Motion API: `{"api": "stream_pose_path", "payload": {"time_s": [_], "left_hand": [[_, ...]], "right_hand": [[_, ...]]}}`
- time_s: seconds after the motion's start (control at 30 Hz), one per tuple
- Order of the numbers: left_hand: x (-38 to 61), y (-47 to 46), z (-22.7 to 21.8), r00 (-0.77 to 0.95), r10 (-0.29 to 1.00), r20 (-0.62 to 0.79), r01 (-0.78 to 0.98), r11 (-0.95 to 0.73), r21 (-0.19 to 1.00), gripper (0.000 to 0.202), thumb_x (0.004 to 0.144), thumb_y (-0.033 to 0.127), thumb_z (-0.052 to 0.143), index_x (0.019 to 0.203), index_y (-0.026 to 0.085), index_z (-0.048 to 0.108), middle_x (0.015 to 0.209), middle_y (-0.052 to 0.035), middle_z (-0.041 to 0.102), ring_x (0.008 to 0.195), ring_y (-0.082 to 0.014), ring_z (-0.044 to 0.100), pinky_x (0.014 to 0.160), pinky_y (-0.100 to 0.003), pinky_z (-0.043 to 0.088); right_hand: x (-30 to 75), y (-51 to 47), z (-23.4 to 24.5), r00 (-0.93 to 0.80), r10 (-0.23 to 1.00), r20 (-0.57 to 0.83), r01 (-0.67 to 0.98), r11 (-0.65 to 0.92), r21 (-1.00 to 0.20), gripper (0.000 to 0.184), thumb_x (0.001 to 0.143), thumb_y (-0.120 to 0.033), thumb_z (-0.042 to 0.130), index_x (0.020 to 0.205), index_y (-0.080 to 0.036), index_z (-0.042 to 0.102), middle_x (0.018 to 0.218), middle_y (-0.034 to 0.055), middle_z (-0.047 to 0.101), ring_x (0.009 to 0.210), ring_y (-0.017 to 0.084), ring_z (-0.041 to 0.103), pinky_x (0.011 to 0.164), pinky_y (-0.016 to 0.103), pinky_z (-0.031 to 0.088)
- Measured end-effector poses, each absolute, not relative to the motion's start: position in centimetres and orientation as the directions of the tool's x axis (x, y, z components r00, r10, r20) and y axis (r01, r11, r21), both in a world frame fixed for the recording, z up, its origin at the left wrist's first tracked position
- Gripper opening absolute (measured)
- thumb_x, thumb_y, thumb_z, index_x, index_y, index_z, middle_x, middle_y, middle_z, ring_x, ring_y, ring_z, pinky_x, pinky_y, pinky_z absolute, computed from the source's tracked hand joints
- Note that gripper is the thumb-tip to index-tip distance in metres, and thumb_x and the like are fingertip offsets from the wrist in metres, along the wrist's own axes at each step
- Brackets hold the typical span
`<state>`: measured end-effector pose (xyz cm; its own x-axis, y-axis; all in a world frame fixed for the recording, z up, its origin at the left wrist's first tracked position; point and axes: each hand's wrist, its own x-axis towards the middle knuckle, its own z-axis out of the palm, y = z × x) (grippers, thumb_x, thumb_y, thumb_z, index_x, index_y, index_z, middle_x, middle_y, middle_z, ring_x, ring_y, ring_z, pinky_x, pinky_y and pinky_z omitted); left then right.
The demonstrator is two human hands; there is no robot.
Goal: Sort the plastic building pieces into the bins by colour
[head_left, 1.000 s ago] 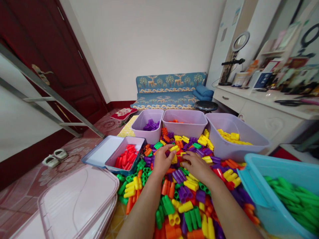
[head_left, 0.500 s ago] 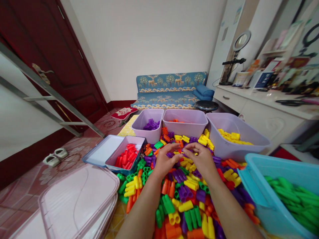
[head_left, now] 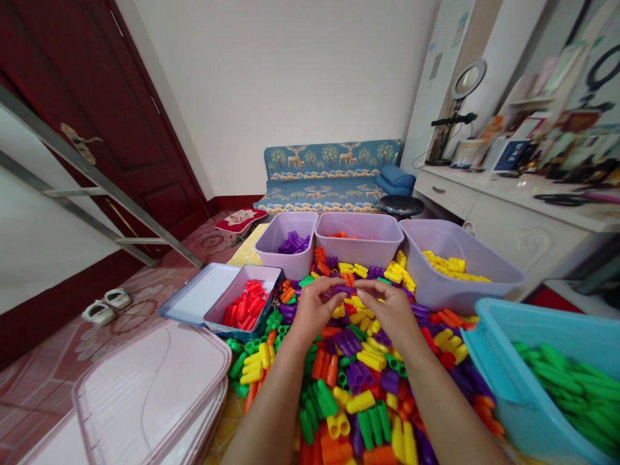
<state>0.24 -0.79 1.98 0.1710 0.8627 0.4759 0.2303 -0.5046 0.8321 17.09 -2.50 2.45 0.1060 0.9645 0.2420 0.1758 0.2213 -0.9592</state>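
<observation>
Both my hands hover over the middle of a heap of coloured plastic tube pieces. The fingers of my left hand (head_left: pixel 314 309) are curled, thumb toward forefinger, around a purple tube piece (head_left: pixel 345 290). My right hand (head_left: pixel 389 309) meets it from the other side, with its fingertips pinched at the piece's right end. Fingers partly hide the piece. Under and around the hands lie joined pieces in yellow (head_left: pixel 372 360), green (head_left: pixel 374 426), orange (head_left: pixel 325 365) and purple (head_left: pixel 359 376).
Behind the heap stand lilac bins with purple (head_left: pixel 285 263), orange (head_left: pixel 358 247) and yellow (head_left: pixel 465 294) pieces. A box of red pieces (head_left: pixel 245 305) is at left, beside stacked lids (head_left: pixel 155 381). A turquoise bin (head_left: pixel 504 387) holding green pieces stands at right.
My left hand has shifted slightly left and my right hand a little too. More of the purple tube piece shows between the fingertips. The bins stay in place.
</observation>
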Motion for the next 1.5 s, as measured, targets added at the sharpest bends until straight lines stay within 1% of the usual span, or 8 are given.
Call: {"api": "stream_pose_path", "payload": {"time_s": [0.3,0.57,0.83,1.0,1.1,1.27,1.37,1.5], "left_hand": [[-2.5,-2.4,7.8,-0.008,0.699,0.716,0.427,-0.645,0.634,0.021,0.087,0.019,0.054,0.101,0.022,0.07,0.103,-0.0055,0.066,0.094,-0.0156,0.062,0.069,-0.023,0.054],[-2.5,-2.0,9.2,-0.278,0.195,0.941,0.702,-0.627,0.338,0.025,0.09,0.018,0.052,0.112,0.02,0.062,0.118,-0.0081,0.058,0.11,-0.0181,0.056,0.092,-0.035,0.05],[-3.6,4.7,4.7,0.085,0.745,0.662,0.822,-0.428,0.376,0.039,0.075,0.023,0.068,0.112,0.012,0.063,0.116,-0.0165,0.06,0.119,-0.0343,0.05,0.101,-0.052,0.041],[-1.7,1.8,4.0,0.105,0.733,0.672,0.744,-0.506,0.436,0.024,0.085,0.02,0.053,0.104,0.018,0.068,0.108,-0.0092,0.065,0.106,-0.0236,0.057,0.096,-0.038,0.045],[-0.2,0.0,3.3,0.223,0.836,0.502,0.722,-0.487,0.49,0.025,0.083,0.027,0.058,0.104,0.021,0.069,0.102,-0.008,0.068,0.099,-0.023,0.061,0.089,-0.035,0.048],[0.8,-1.2,1.1,0.326,0.913,0.247,0.82,-0.402,0.407,0.077,0.062,0.054,0.074,0.127,0.018,0.058,0.13,-0.0181,0.054,0.119,-0.0392,0.048,0.097,-0.049,0.041],[0.6,-1.3,0.7,0.318,0.92,0.228,0.84,-0.385,0.382,0.075,0.063,0.06,0.071,0.125,0.021,0.059,0.127,-0.0166,0.057,0.116,-0.0377,0.051,0.098,-0.048,0.04],[0.4,-1.2,1.0,0.252,0.952,0.173,0.872,-0.301,0.386,0.059,0.067,0.061,0.066,0.112,0.024,0.067,0.106,-0.0121,0.066,0.096,-0.0312,0.062,0.085,-0.04,0.047]], "right_hand": [[16.6,-2.7,2.7,0.089,0.982,0.165,0.129,0.153,-0.98,0.025,0.068,-0.039,0.064,0.08,-0.019,0.07,0.081,0.0067,0.074,0.074,0.022,0.068,0.068,0.034,0.052],[16.6,-2.7,2.8,0.07,0.982,0.177,0.142,0.166,-0.976,0.028,0.07,-0.043,0.065,0.081,-0.019,0.07,0.083,0.0077,0.074,0.076,0.024,0.069,0.067,0.034,0.052],[16.7,-2.7,2.6,0.082,0.98,0.181,0.112,0.172,-0.979,0.023,0.071,-0.037,0.063,0.083,-0.018,0.069,0.085,0.0087,0.074,0.076,0.024,0.069,0.07,0.036,0.053],[17.4,-2.3,2.3,0.09,0.976,0.201,0.19,0.181,-0.965,0.024,0.072,-0.037,0.061,0.085,-0.018,0.069,0.084,0.008,0.074,0.078,0.024,0.069,0.074,0.036,0.053],[18.2,-2.0,1.8,0.072,0.969,0.237,0.394,0.19,-0.899,0.024,0.076,-0.036,0.057,0.087,-0.018,0.069,0.087,0.0076,0.073,0.082,0.023,0.068,0.078,0.036,0.051],[20.2,-2.2,1.2,0.033,0.981,0.193,0.801,0.09,-0.592,0.029,0.077,-0.036,0.058,0.099,-0.02,0.07,0.103,0.012,0.071,0.096,0.029,0.066,0.082,0.04,0.047],[21.3,-2.7,1.4,0.061,0.995,0.076,0.911,-0.024,-0.411,0.037,0.074,-0.047,0.063,0.099,-0.022,0.071,0.099,0.0154,0.072,0.093,0.034,0.066,0.076,0.043,0.047],[21.4,-3.1,1.8,0.044,0.998,-0.051,0.923,-0.06,-0.38,0.042,0.075,-0.059,0.059,0.094,-0.025,0.073,0.092,0.014,0.074,0.089,0.034,0.068,0.072,0.041,0.046]]}}
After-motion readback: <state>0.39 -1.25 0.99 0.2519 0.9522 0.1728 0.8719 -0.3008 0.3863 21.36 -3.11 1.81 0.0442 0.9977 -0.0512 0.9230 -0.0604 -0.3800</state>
